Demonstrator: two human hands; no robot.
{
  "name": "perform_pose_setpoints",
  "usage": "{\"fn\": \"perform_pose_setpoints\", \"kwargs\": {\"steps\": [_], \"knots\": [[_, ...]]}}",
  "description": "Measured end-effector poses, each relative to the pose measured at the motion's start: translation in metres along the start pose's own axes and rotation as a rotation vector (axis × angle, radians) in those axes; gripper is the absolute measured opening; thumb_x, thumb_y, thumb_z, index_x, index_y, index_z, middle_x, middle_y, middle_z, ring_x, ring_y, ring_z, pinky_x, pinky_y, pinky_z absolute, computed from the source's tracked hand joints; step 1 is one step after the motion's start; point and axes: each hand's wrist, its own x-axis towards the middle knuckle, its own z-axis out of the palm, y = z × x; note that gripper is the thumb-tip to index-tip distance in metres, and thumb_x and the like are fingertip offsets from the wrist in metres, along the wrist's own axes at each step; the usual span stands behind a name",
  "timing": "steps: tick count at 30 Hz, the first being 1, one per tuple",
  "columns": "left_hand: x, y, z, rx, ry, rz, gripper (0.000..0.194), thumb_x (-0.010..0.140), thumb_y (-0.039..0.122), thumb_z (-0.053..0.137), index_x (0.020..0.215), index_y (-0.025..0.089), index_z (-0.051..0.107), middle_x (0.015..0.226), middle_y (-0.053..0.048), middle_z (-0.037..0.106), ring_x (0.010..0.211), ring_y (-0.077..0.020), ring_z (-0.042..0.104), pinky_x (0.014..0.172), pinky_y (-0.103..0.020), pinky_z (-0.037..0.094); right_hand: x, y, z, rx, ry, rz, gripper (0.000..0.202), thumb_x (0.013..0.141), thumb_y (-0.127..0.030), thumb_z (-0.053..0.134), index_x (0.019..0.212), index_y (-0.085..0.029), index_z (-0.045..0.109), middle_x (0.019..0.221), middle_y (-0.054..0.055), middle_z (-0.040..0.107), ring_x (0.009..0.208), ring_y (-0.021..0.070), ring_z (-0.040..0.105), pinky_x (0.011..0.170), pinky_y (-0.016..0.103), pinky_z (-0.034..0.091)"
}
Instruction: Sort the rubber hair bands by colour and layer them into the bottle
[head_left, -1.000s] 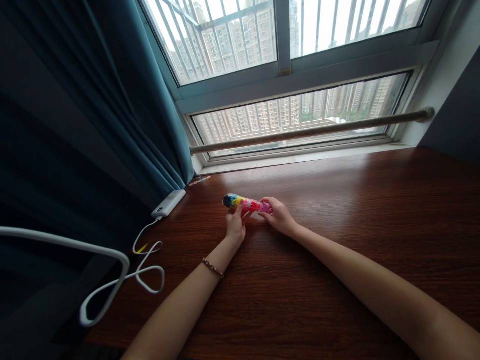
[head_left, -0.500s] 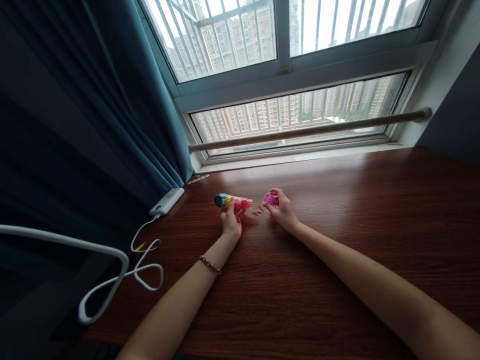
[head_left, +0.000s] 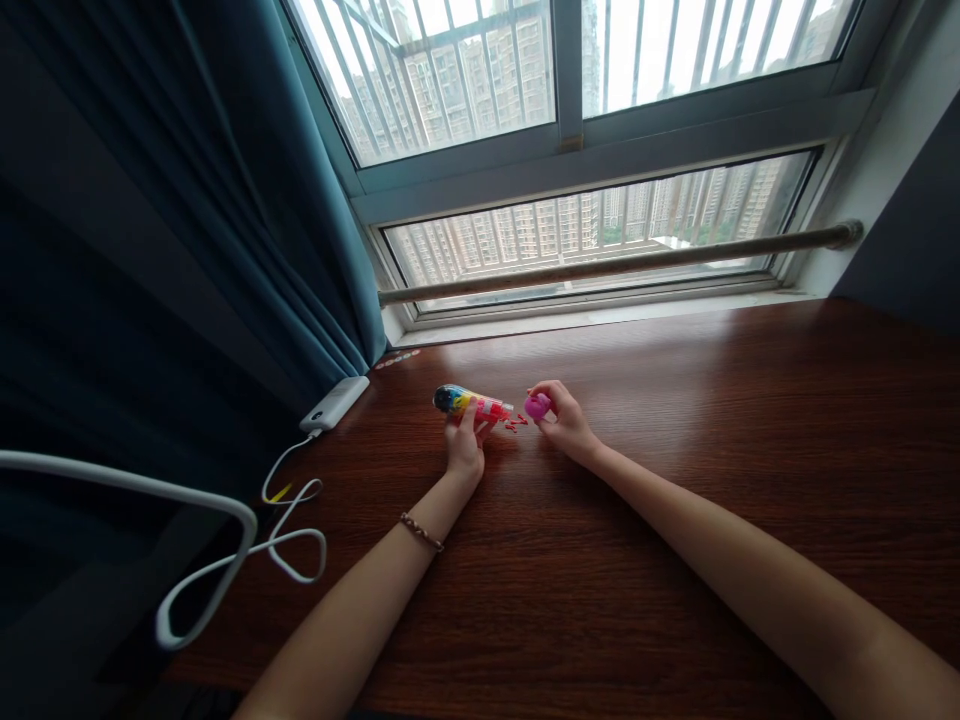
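Note:
My left hand [head_left: 466,445] is closed around a clear bottle [head_left: 459,401] that lies on its side, with black, blue, yellow and red bands of small pieces inside. Its mouth points right. Several small red pieces [head_left: 514,425] lie on the wooden table just below that mouth. To the right, my right hand [head_left: 564,420] pinches a round pink cap [head_left: 537,405] between thumb and fingers, a short gap away from the bottle's mouth. What the red pieces are is too small to tell.
A white power bank [head_left: 334,403] with a white cable [head_left: 296,545] lies at the table's left edge by the blue curtain [head_left: 300,220]. Small round stickers or discs [head_left: 397,359] sit at the back left corner. A metal rail [head_left: 622,264] crosses before the window.
The bottle has shifted slightly right, towards the cap. My right hand has turned the cap, so a different side of it now shows. The red pieces on the table lie a little differently.

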Motion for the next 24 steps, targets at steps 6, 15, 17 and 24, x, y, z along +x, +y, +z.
{"fn": "perform_pose_setpoints", "kwargs": {"steps": [6,15,17,24], "knots": [[0.002,-0.003,-0.002,0.022,-0.011,0.02,0.028,0.066,0.024,0.069,0.089,0.016,0.056,0.077,-0.002,0.064,0.061,-0.0112,0.062,0.058,-0.022,0.05,-0.002,-0.005,-0.008,-0.407,-0.244,-0.275,0.033,0.078,-0.006,0.043,0.102,-0.024,0.057,0.109,0.007,0.053,0.098,0.0194,0.049,0.082,0.033,0.04],[0.003,-0.004,-0.004,0.043,-0.003,0.038,0.028,0.066,0.024,0.069,0.09,0.016,0.056,0.079,-0.002,0.064,0.064,-0.0114,0.063,0.061,-0.023,0.05,-0.004,-0.005,-0.011,-0.655,-0.318,-0.279,0.035,0.08,-0.01,0.046,0.11,-0.025,0.056,0.112,0.006,0.058,0.089,0.0211,0.052,0.077,0.035,0.038],[0.003,-0.003,-0.004,0.044,-0.007,0.045,0.027,0.067,0.023,0.068,0.09,0.016,0.056,0.08,-0.002,0.063,0.064,-0.0115,0.063,0.061,-0.023,0.05,-0.004,-0.004,-0.009,-0.642,-0.271,-0.24,0.036,0.079,-0.008,0.047,0.11,-0.024,0.056,0.114,0.006,0.057,0.091,0.0214,0.052,0.078,0.035,0.038],[0.004,-0.004,-0.005,0.04,-0.01,0.035,0.026,0.067,0.025,0.068,0.088,0.016,0.056,0.08,-0.003,0.063,0.064,-0.0115,0.062,0.06,-0.023,0.051,-0.001,0.009,-0.007,-0.244,0.016,-0.025,0.035,0.075,-0.009,0.046,0.107,-0.022,0.051,0.106,0.006,0.058,0.094,0.0184,0.055,0.079,0.03,0.044]]}}
